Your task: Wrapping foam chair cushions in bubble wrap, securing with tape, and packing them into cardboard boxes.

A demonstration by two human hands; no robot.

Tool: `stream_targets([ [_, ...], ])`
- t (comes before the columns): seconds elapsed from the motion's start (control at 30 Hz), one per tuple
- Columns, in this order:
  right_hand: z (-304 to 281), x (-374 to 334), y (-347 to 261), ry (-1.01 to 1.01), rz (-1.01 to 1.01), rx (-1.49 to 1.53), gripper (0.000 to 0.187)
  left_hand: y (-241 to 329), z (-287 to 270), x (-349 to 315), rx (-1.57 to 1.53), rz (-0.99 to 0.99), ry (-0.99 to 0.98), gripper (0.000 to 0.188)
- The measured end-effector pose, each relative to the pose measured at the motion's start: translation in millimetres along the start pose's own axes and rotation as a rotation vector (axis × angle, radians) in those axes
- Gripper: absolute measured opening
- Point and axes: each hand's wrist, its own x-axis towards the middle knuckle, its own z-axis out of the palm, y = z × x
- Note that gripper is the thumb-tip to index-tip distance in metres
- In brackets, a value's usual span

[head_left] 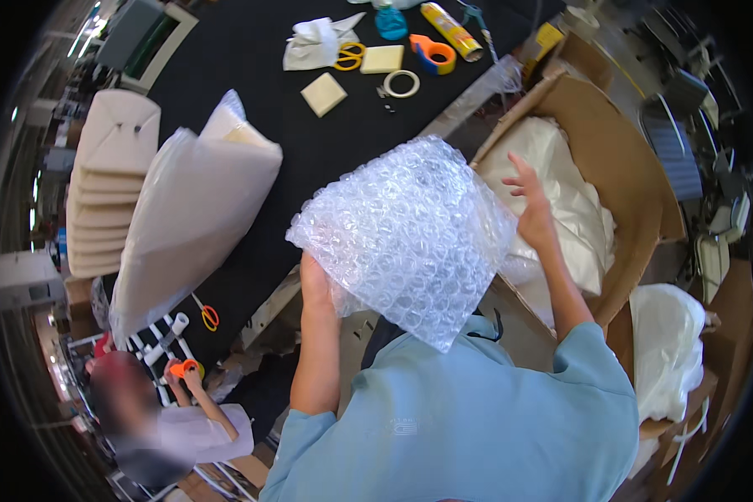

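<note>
While the left hand (pixel 316 289) grips the lower left edge of a sheet of bubble wrap (pixel 410 238), the right hand (pixel 531 209) is raised just beside its right side, fingers spread and holding nothing. The bubble wrap is held up in front of the person's chest, tilted, at the near side of a black counter (pixel 326 125). Behind the right hand stands an open cardboard box (pixel 623 138) with white plastic (pixel 573 230) inside. Toward the counter's far end lie yellow-handled scissors (pixel 350 56), an orange tape dispenser (pixel 431 52) and a yellow can (pixel 452 32). On the left, a plastic-wrapped bundle (pixel 197 209) leans beside a stack of beige cushions (pixel 109 192). At lower left, a co-worker (pixel 217 435) holds something orange (pixel 184 368).
</note>
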Motion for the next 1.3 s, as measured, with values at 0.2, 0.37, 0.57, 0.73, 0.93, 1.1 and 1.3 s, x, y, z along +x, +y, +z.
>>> stream_targets([
  [0.2, 94, -16, -94, -0.275, -0.733, -0.284, 0.045, 33, -82, -33, 0.465, 0.288, 0.221, 0.033],
  [0.37, 151, -15, -115, -0.417, -0.093, 0.413, 0.023, 67, -190, -65, 1.198, 0.459, 0.249, 0.032],
  [0.57, 250, -29, -148, -0.373, 0.021, 0.306, 0.026, 78, -196, -122, 1.393, 0.856, 0.406, 0.095],
  [0.73, 322, -51, -182, -0.669, -0.249, 0.209, 0.026, 105, -161, -162, 1.289, 1.356, 0.494, 0.112],
  [0.93, 378, -84, -268, -1.214, -0.317, 0.119, 0.039, 157, -172, -190, 1.509, 1.572, 0.549, 0.057],
  [1.1, 380, -66, -259, -1.318, -0.213, 0.205, 0.031, 212, -202, -214, 0.825, 0.978, 0.392, 0.023],
  [1.3, 384, -65, -254, -1.363, -0.085, 0.203, 0.034, 231, -157, -224, 1.611, 1.457, 0.66, 0.044],
])
